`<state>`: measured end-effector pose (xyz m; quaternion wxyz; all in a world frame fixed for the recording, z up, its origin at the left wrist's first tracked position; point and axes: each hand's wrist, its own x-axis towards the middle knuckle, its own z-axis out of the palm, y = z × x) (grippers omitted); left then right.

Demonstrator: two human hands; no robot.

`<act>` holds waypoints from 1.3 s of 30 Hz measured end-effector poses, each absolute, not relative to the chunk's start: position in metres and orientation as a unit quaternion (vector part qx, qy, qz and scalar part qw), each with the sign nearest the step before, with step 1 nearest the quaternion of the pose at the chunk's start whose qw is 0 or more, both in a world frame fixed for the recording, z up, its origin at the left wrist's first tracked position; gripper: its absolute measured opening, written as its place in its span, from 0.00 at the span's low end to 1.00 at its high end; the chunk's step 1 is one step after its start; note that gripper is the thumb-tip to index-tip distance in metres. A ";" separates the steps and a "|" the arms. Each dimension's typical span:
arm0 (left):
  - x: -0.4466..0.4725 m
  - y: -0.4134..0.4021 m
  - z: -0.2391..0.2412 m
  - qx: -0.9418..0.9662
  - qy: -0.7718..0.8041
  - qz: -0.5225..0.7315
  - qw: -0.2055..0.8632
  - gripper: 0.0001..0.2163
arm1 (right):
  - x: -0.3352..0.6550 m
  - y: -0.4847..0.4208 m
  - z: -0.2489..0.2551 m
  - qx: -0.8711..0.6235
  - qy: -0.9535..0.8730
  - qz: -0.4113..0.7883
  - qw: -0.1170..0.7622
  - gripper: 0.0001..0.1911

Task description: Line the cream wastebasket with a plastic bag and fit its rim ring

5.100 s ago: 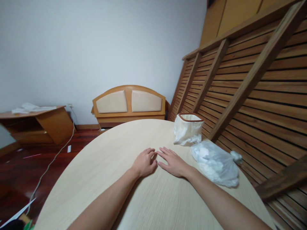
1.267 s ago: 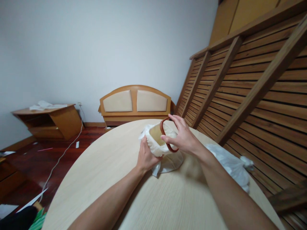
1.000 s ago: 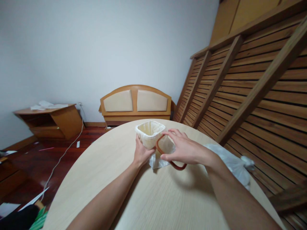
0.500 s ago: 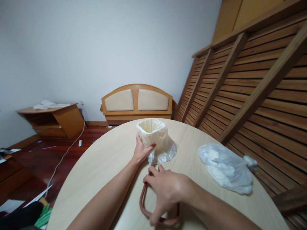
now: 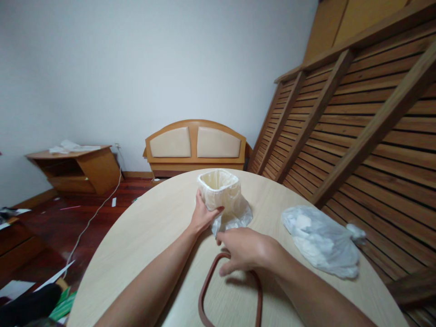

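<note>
A small cream bin (image 5: 219, 187) lined with a thin white plastic bag stands on the round pale wooden table (image 5: 143, 245). My left hand (image 5: 203, 216) is wrapped round the bin's near side over the bag. The brown rim ring (image 5: 229, 293) lies flat on the table close to me. My right hand (image 5: 243, 250) hovers over the ring's far end with fingers loosely apart, just short of the bag's loose skirt (image 5: 235, 218), and nothing is held in it.
A tied translucent bag of white rubbish (image 5: 318, 238) lies on the table to the right. A slatted wooden bed frame (image 5: 357, 131) leans at the right. A headboard (image 5: 195, 145) and a low wooden cabinet (image 5: 75, 168) stand by the far wall. A cable trails on the floor.
My right hand has taken the brown ring off the bin, laid it on the table near me, let go and lifted toward the bin. My left hand keeps its grip.
</note>
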<state>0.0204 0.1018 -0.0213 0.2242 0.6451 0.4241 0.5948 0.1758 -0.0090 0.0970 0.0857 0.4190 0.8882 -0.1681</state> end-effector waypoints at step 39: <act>-0.010 0.108 -0.024 0.619 0.639 0.421 0.178 0.22 | 0.239 0.037 0.136 0.445 0.825 -0.077 -0.338 0.12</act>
